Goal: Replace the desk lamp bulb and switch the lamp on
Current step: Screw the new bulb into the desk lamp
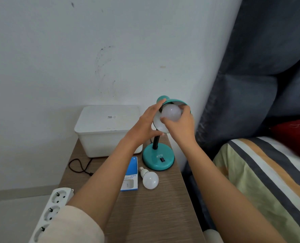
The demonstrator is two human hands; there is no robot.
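Nearest us, below both hands, a spare bulb lies on the table, just beside a blue box. Up past it sits the lamp's base, its switch well below the fingers. Now the action: the right hand has its fingers curled around the fitted bulb inside the shade, a firm wrap. The left hand is spread half open, steadying the shade's rim and neck. Looks like the twisting stage, in or out I can't tell. Next up: turn gently, shade held steady, then reach down to that switch.
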